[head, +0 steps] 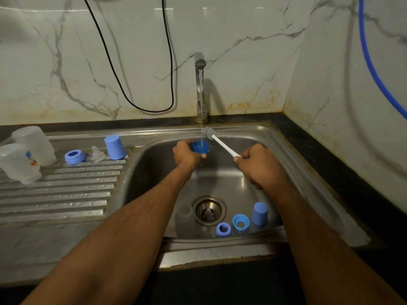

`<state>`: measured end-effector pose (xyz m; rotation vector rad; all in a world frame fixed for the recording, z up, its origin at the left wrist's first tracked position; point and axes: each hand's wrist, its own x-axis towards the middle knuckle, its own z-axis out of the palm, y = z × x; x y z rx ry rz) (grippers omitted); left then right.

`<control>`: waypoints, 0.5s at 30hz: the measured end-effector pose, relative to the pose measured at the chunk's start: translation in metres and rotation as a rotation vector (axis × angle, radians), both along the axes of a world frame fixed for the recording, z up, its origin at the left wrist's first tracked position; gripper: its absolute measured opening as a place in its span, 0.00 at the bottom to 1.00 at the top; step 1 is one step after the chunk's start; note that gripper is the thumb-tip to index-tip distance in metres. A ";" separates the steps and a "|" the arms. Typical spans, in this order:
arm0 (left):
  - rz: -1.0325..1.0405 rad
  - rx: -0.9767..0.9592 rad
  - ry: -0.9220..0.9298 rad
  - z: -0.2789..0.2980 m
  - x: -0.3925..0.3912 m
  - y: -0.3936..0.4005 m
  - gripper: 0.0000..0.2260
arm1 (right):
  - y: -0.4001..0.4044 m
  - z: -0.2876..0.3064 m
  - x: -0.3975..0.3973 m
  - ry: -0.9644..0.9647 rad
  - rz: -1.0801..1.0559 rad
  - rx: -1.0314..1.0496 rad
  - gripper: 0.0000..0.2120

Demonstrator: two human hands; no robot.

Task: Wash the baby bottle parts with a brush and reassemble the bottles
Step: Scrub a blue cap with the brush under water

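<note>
Directly under the tap [200,84], the left hand [186,154] gripped a blue bottle part [200,146], fingers curled round it, with the water stream falling into its open top. The right hand [256,160] was closed round the white handle of the bottle brush [217,140]; the grey bristle head sat just beside the stream, right of the blue part and slightly above it. Both hands were held over the sink [293,164], in front of the tap.

Nearer the person than the tap, around the drain [208,210], stood a blue cap [259,214], a bright blue ring [241,221], a paler blue ring [223,229] and a clear bottle part [184,213].

Left of the tap, on the ribbed drainboard [66,194], were an upturned blue cap [115,147], a clear nipple [97,153], a blue collar [74,156] and two inverted translucent bottles [26,155].
</note>
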<state>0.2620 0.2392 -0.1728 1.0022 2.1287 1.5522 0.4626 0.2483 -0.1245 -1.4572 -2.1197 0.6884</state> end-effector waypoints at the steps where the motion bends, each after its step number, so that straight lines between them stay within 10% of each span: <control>1: 0.016 0.036 0.014 0.001 0.001 0.000 0.25 | 0.000 0.000 0.000 -0.004 -0.002 -0.002 0.12; 15: 0.046 0.036 0.093 -0.002 0.007 0.005 0.24 | -0.002 -0.001 0.000 -0.037 -0.029 0.019 0.12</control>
